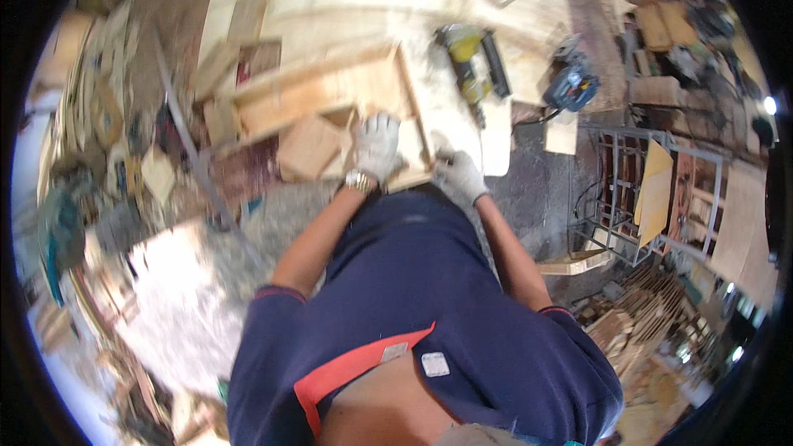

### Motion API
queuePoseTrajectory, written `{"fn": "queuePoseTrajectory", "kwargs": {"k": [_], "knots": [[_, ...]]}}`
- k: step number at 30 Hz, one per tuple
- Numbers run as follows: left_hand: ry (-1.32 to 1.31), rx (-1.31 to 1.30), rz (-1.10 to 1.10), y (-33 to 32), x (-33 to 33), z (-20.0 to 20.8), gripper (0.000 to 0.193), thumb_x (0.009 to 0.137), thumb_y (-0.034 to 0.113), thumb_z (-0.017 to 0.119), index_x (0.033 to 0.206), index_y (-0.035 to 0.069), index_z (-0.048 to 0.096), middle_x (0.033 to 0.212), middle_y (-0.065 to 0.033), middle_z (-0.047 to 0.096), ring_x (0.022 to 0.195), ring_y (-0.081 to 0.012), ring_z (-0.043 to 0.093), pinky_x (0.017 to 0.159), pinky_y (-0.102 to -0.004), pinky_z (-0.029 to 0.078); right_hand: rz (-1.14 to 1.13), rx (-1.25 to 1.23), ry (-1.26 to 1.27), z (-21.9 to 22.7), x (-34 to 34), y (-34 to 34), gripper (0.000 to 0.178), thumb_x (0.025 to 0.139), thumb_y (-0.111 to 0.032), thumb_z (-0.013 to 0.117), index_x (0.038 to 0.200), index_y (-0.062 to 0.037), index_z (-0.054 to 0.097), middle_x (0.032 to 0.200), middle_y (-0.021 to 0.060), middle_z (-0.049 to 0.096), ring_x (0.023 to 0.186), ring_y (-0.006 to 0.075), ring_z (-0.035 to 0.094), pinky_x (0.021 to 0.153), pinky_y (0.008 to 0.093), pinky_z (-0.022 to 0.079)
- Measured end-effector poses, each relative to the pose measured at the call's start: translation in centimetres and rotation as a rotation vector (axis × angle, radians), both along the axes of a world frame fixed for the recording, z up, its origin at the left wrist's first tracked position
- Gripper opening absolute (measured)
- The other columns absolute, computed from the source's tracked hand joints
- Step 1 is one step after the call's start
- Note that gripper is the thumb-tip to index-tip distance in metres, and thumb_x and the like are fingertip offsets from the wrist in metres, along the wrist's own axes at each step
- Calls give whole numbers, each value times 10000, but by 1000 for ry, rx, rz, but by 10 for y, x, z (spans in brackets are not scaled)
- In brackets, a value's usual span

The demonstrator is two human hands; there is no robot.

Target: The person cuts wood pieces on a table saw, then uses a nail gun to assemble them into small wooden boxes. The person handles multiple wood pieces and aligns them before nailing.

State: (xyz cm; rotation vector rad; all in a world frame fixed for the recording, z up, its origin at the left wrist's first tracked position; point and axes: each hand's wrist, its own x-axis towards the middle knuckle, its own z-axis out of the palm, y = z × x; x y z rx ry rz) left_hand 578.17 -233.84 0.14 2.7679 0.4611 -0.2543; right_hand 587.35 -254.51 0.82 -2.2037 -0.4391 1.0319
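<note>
A shallow, pale wooden box frame [330, 81] lies across the near side of the work surface, close against my body. My left hand [377, 149], in a white work glove with a watch at the wrist, grips its near side with the fingers bent. At the near right corner my right hand [458, 172], gloved too, is closed on the frame's edge; its fingertips are blurred. A loose wooden block [311, 147] lies left of my left hand. Beyond my right hand rests a yellow-green and black nail gun [469, 58].
A blue power tool [572, 87] sits farther right on the plywood sheet [355, 21]. Wooden pieces [256, 4] lie at the far side. A metal frame rack [624, 198] stands at the right, near stacked wood scraps [652, 306]. A long thin strip [186, 132] slants at the left.
</note>
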Motion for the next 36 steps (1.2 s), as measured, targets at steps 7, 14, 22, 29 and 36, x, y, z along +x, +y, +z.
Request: {"fn": "queuePoseTrajectory", "kwargs": {"k": [7,14,22,29,36], "knots": [[38,-37,39,3,27,27,936,505,506,941,1258,99,562,1245,-119,544,1266,-319,476,1148,-573,265,-33,11,-226,37,47,18,402,864,-247,756,1149,34,718,938,189,758,784,241,735,743,375,565],[75,-16,86,-28,61,41,896,494,441,946,1218,89,552,1228,-128,537,1238,-342,479,1106,-567,313,-166,191,-248,68,173,-9,445,863,-289,776,1183,11,698,885,171,725,757,272,712,726,383,553],[187,19,131,-70,112,54,858,514,386,953,1207,88,543,1243,-115,539,1235,-340,488,1026,-550,375,-126,371,-213,78,333,-1,431,905,-238,742,1247,14,676,848,92,699,763,132,666,657,311,531],[69,-29,257,-72,123,46,660,653,383,873,1166,114,558,1094,-117,629,1117,-316,597,985,-545,415,-373,775,163,50,459,66,292,995,-203,650,1200,4,638,904,94,710,728,146,681,564,292,543],[-68,-555,731,-43,77,66,324,802,204,817,1044,57,660,817,-53,678,753,-167,656,693,-328,521,-425,1129,784,-43,582,144,368,1066,-333,480,1207,3,530,1171,205,603,1040,370,651,944,555,553]]}}
